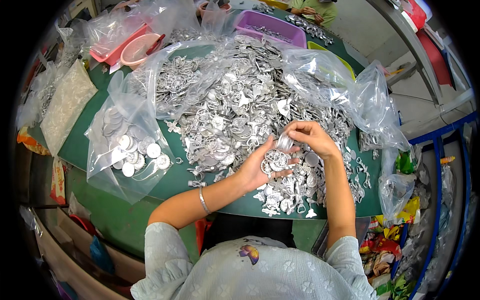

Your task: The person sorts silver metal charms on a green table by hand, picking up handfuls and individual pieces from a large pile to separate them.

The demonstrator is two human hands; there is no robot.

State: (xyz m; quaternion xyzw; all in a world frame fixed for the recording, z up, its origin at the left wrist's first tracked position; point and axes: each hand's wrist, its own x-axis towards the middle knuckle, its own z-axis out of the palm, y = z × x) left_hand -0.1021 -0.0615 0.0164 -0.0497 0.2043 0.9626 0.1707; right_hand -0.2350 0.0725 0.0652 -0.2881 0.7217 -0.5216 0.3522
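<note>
L hand [264,167] lies palm-up over the near edge of the green table [80,140], fingers cupped round a small stack of round silver medallions [275,160]. R hand [311,137] is just above it, thumb + fingertips pinched shut on one thin silver piece [285,142] at the top of that stack, touching or nearly touching it; can't tell which. Both hands sit on the near side of a big heap of mixed silver metal charms [240,100], spilling from torn clear plastic. Left of that, a clear bag of larger round discs [132,145], and a further bag of white bits [67,102]. Purple tray [272,25] and pink basin [137,50] at the far side; another person's hands [310,12] work at the top edge. Step looks like sorting: gathering like rounds into the L palm. Next move prob calls for a light, flat placement so the stack doesn't slide off the palm, w/ the L fingers kept curled.
</note>
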